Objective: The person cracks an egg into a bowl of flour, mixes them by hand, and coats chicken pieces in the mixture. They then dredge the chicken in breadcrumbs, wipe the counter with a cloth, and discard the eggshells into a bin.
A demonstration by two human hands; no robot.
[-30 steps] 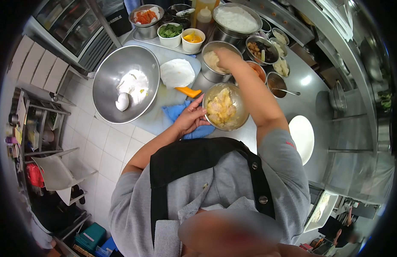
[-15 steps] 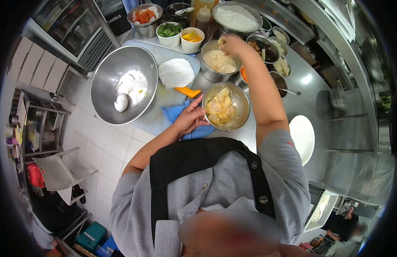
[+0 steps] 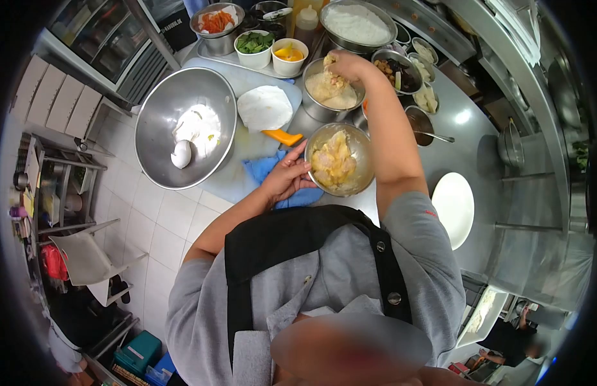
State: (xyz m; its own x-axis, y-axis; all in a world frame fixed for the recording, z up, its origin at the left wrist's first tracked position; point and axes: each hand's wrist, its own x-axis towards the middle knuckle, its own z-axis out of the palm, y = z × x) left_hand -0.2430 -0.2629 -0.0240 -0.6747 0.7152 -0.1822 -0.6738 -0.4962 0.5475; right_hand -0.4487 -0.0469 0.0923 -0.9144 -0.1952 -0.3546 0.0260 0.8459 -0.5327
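Note:
My left hand (image 3: 289, 177) grips the left side of a small metal bowl (image 3: 364, 170), thumb near the rim. Inside the bowl lie wet, yellow-coated pale pieces (image 3: 332, 161) that look like battered meat. Beyond it stands a deep metal container (image 3: 321, 112) of pale breadcrumbs (image 3: 340, 100). My right hand (image 3: 348, 66) is over that container, its crumb-coated fingers closed on a clump of breadcrumbs, with loose crumbs just below. A blue cloth (image 3: 263, 168) lies beside my left hand, and an orange handle (image 3: 283, 137) points toward the small bowl.
At left is a large metal bowl (image 3: 150, 145) with a white ladle-like piece (image 3: 181, 154) and white residue. A white round sheet (image 3: 266, 108) lies on the board. Tubs of greens (image 3: 254, 44), a bowl of white powder (image 3: 356, 26) and a white plate (image 3: 453, 211) surround the workspace.
My right hand has shifted slightly left and down over the container, and the crumbs beneath it are disturbed. My left hand keeps its grip on the small bowl.

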